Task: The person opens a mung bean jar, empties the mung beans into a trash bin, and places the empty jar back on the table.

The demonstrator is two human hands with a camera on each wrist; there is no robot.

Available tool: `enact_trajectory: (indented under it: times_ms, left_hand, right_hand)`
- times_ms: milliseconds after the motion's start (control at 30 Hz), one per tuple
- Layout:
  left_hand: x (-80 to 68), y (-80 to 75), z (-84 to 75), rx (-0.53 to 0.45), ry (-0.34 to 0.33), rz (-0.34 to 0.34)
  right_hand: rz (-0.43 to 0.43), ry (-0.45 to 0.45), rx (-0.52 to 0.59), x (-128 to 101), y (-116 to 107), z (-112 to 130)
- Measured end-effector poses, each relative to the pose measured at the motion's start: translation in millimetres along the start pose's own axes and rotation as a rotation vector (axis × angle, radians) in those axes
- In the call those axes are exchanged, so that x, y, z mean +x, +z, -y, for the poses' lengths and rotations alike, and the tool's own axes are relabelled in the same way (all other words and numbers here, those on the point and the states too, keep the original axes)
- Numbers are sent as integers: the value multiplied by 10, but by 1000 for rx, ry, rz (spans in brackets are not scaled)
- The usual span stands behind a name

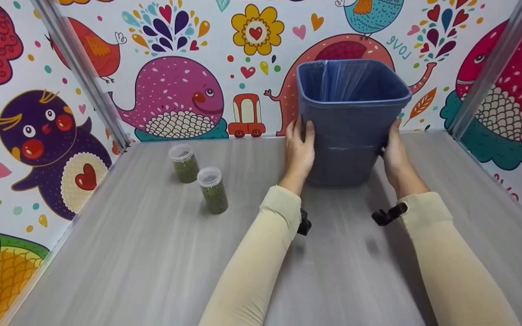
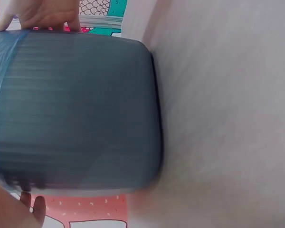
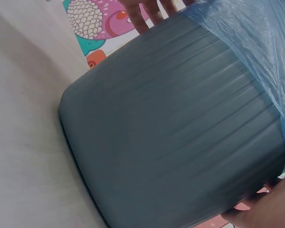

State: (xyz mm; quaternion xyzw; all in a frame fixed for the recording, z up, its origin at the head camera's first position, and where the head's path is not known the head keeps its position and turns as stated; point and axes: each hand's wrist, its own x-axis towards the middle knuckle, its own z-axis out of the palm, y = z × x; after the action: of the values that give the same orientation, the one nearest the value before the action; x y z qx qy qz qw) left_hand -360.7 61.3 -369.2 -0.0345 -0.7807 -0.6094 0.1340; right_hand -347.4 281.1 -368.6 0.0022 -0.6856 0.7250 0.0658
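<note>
A dark blue-grey trash bin (image 1: 345,145) stands upright at the back of the table, its mouth facing up. A thin translucent blue plastic bag (image 3: 256,42) lines it and is folded down over the outside of the rim. My left hand (image 1: 301,147) grips the bin's left wall, thumb toward the front. On the opposite wall, my right hand (image 1: 396,156) holds it at about the same height; some of its fingers are hidden behind the bin. In the left wrist view, the bin's base (image 2: 154,118) is right at the tabletop.
Two clear jars with pale lids, filled with small green grains, stand left of the bin: a rear jar (image 1: 184,164) and a nearer jar (image 1: 213,191). Behind the grey table (image 1: 152,253) rise cartoon-printed walls (image 1: 252,68) with metal corner posts (image 1: 91,77).
</note>
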Motion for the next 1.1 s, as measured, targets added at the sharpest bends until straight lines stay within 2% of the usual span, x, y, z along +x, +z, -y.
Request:
enact_trajectory:
  times_ms: [333, 567, 767, 1000, 1100]
  left_hand:
    - [-5, -192, 134, -101, 12, -21]
    - [-22, -315, 178, -169, -2, 26]
    - [-77, -437, 201, -176, -25, 50]
    - [-198, -665, 222, -192, -56, 68]
    - [-233, -748, 242, -214, -46, 76]
  right_hand:
    - [44, -39, 11, -99, 222, -35]
    - [48, -27, -11, -153, 347, -20]
    - [42, -20, 2, -220, 451, -26]
    - [103, 1, -110, -310, 569, -30]
    - [119, -11, -115, -350, 626, -37]
